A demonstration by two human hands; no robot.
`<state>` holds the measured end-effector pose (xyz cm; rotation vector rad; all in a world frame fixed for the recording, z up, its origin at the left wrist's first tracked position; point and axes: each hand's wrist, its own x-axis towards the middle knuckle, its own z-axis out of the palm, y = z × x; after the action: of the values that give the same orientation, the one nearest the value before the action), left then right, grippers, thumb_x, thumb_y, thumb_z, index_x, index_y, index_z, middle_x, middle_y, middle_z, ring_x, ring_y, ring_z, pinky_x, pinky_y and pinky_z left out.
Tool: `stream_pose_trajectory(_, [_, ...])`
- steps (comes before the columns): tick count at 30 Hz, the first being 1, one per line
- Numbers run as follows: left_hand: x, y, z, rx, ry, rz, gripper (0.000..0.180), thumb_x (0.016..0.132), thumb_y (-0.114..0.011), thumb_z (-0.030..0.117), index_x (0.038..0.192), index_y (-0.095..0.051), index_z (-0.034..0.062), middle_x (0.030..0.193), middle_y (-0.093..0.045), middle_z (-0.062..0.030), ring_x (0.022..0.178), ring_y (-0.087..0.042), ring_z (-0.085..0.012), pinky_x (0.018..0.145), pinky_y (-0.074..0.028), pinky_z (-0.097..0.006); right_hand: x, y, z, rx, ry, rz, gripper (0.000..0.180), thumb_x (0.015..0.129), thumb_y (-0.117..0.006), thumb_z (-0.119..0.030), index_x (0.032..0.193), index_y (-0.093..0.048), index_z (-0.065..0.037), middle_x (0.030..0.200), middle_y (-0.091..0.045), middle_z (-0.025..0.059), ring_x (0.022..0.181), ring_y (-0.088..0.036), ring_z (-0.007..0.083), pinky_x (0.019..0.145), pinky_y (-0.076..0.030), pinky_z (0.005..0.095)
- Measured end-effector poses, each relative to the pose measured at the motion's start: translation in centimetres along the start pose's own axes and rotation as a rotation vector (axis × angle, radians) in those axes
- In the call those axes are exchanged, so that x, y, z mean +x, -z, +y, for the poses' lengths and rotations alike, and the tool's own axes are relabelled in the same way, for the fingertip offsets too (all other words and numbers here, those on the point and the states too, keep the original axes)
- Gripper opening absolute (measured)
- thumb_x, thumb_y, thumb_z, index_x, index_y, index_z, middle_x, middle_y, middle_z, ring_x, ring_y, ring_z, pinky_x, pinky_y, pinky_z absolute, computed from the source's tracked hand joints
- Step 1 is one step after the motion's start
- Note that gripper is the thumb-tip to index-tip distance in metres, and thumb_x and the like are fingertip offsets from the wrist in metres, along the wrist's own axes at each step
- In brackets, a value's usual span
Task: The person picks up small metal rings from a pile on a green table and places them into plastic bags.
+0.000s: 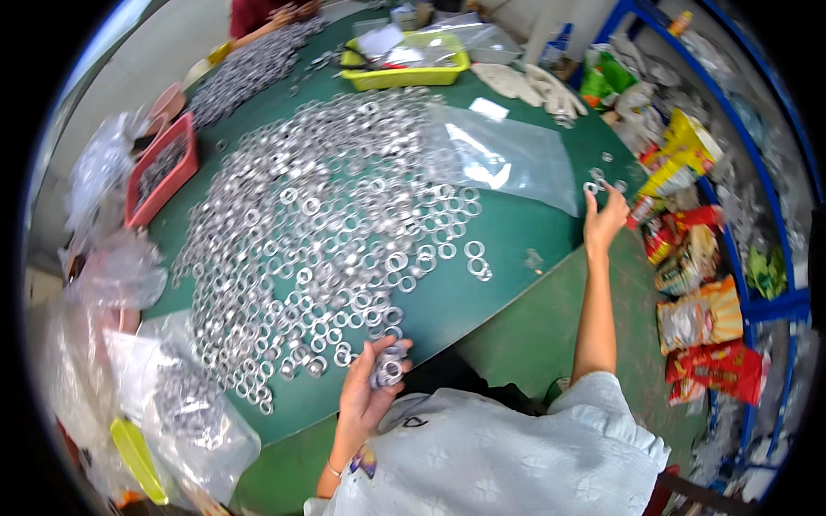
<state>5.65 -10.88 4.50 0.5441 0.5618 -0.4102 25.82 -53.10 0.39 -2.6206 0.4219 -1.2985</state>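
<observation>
My left hand is held palm up near the table's front edge, its fingers curled round a handful of metal rings. My right hand reaches out over the right end of the green table, its fingertips apart at a few loose rings. Whether a fingertip touches one of these is too small to tell. A wide spread of silvery rings covers the middle and left of the table, piled thicker toward the back. Beside it lies a flat clear plastic bag, partly next to the rings.
A yellow-green basket and white gloves lie at the back. At the left stand a pink tray of small parts and clear bags. Another person sits beyond a darker heap. Blue shelving holds packets at right.
</observation>
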Motion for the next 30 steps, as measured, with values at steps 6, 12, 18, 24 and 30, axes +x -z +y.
stream_pose_trajectory(6, [0.4,-0.4,0.0,-0.065,0.149,-0.114,0.050,0.097,-0.038,0.045,0.111,-0.061,0.0035,0.108,-0.059,-0.0199,0.075,-0.058,-0.0264,0.047,-0.050,-0.029,-5.4,6.3,-15.3,1.009,-0.024,-0.706,0.019,0.081,-0.065,-0.005,0.099,-0.064,-0.002,0.091,-0.064,0.0085,0.085,-0.061,0.0174,0.075,-0.047,0.0287])
stream_pose_trajectory(12, [1.0,0.1,-0.6,-0.158,0.201,-0.315,0.042,0.098,-0.041,0.026,0.130,-0.044,-0.0002,0.116,-0.055,-0.0173,0.090,-0.060,-0.0258,0.060,-0.057,-0.032,-7.2,3.3,-21.7,0.941,0.440,-0.879,0.025,0.075,-0.067,-0.005,0.100,-0.065,-0.004,0.105,-0.060,0.0071,0.098,-0.052,0.0272,0.086,-0.042,0.0375])
stream_pose_trajectory(18, [0.9,0.4,-0.4,-0.174,0.142,-0.253,0.036,0.096,-0.044,0.023,0.123,-0.048,0.0006,0.115,-0.054,-0.0176,0.089,-0.059,-0.0277,0.060,-0.055,-0.032,-6.8,2.4,-21.5,0.754,0.582,-0.907,0.017,0.070,-0.072,-0.009,0.083,-0.062,-0.006,0.095,-0.057,0.0042,0.093,-0.051,0.0256,0.084,-0.038,0.0384])
stream_pose_trajectory(24, [1.5,0.5,-0.2,-0.173,0.131,-0.264,0.033,0.094,-0.047,0.022,0.119,-0.051,0.0010,0.116,-0.053,-0.0188,0.088,-0.057,-0.0276,0.059,-0.054,-0.032,-4.7,2.0,-20.7,0.867,0.321,-0.961,0.017,0.074,-0.070,-0.008,0.089,-0.064,-0.005,0.095,-0.059,0.0062,0.090,-0.052,0.0260,0.083,-0.040,0.0376])
stream_pose_trajectory(30, [1.5,-0.2,0.2,-0.127,0.122,-0.284,0.037,0.094,-0.049,0.022,0.123,-0.050,0.0006,0.117,-0.052,-0.0188,0.089,-0.057,-0.0273,0.062,-0.055,-0.032,-5.1,-1.2,-24.0,0.700,0.562,-0.769,0.014,0.073,-0.069,-0.007,0.086,-0.065,-0.004,0.094,-0.058,0.0084,0.093,-0.053,0.0274,0.083,-0.041,0.0367])
